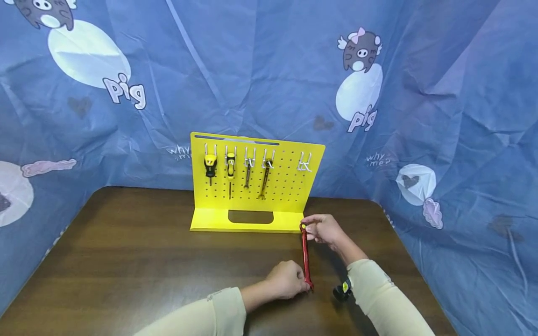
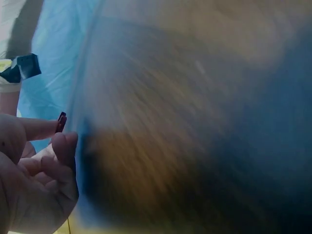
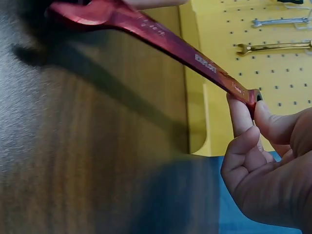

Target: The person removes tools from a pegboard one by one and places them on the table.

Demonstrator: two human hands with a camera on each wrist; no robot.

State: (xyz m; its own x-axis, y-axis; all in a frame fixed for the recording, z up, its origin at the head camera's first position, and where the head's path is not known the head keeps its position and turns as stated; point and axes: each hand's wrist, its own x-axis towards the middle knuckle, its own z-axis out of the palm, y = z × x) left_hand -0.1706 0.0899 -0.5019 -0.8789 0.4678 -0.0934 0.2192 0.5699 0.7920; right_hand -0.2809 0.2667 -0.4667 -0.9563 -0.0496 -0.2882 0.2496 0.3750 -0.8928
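A red combination wrench (image 1: 305, 254) is stretched between both hands over the table, its ring end toward the pegboard. The right hand (image 1: 323, 229) pinches the ring end between thumb and fingers, which shows closely in the right wrist view, where the red wrench (image 3: 165, 46) casts a shadow on the wood. At the open-jaw end, the left hand (image 1: 286, 280) pinches the wrench between thumb and forefinger. In the left wrist view only a small dark-red tip of the wrench (image 2: 61, 122) shows between the fingers.
A yellow pegboard (image 1: 290, 186) stands at the table's back. Two yellow-black screwdrivers (image 1: 210, 165) and two smaller wrenches (image 1: 265, 179) hang on its hooks; a white hook pair (image 1: 304, 163) at the right holds nothing. Blue printed cloth (image 1: 269, 70) surrounds the brown table (image 1: 147, 252).
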